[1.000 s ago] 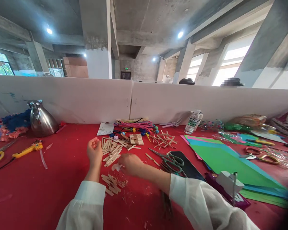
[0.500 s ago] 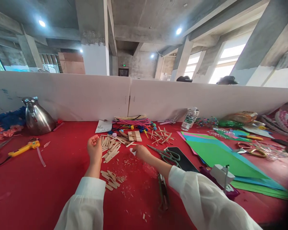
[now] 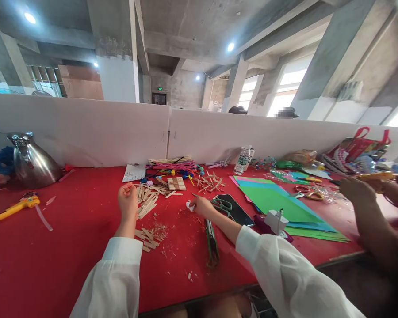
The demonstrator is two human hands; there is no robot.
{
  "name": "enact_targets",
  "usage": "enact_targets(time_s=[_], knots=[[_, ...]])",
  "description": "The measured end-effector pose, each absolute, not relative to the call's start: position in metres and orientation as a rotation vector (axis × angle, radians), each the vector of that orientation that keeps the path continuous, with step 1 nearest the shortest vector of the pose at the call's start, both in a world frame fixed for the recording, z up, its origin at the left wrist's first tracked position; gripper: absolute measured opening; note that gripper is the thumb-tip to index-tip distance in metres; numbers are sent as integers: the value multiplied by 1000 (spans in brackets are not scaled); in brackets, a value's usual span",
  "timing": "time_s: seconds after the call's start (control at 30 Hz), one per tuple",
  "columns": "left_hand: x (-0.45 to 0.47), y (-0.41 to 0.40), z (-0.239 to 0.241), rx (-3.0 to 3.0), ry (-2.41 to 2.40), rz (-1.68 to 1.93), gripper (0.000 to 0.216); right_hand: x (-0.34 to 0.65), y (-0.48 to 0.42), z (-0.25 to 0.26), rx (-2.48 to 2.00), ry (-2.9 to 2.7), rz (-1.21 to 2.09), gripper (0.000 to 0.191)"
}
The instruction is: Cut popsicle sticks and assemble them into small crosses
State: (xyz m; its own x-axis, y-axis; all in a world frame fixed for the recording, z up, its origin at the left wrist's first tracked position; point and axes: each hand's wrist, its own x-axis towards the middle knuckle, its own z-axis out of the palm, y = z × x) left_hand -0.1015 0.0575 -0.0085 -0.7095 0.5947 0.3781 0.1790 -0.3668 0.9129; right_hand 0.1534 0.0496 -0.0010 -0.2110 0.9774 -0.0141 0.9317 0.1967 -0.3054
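Note:
My right hand (image 3: 200,206) is closed on a small crumpled white tissue (image 3: 189,206), low over wood shavings (image 3: 184,215) on the red table. Its fingers are near the tip of the green-handled scissors (image 3: 223,206). My left hand (image 3: 127,197) is raised with its fingers curled in, and nothing shows between them. Beside it lie loose wooden craft sticks (image 3: 147,201), partly hidden by the hand. A smaller group of sticks (image 3: 147,240) lies nearer me by a heap of shavings (image 3: 160,231). A banded stack of sticks (image 3: 176,183) sits farther back.
A utility knife (image 3: 212,245) and a phone (image 3: 240,211) lie right of my right hand. Coloured paper sheets (image 3: 278,201) spread to the right. A steel jug (image 3: 36,161) and yellow glue gun (image 3: 20,207) are left. Another person's hand (image 3: 356,190) works at far right.
The view has turned right, showing more of the other person's arms. My right hand keeps the tissue and has shifted slightly away from the stick piles. My left hand stays curled.

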Motion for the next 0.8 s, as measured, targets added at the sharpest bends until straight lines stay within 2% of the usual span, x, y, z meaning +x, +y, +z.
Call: enact_targets(time_s=[0.17, 0.37, 0.53, 0.67, 0.8], knots=[[-97, 52, -6, 1020, 1546, 2113, 20, 131, 36, -10, -1695, -2330, 466, 25], [-97, 51, -4, 1041, 1535, 2092, 18, 151, 62, 8, -1903, -2201, 429, 20], [-97, 52, -4, 1065, 1527, 2085, 18, 117, 45, 2, -1781, -2304, 502, 15], [-97, 51, -3, 1086, 1543, 2066, 17, 94, 22, 4, -1588, -2383, 579, 21], [-95, 48, -2, 1120, 1568, 2030, 18, 124, 17, 11, -1682, -2308, 492, 26]])
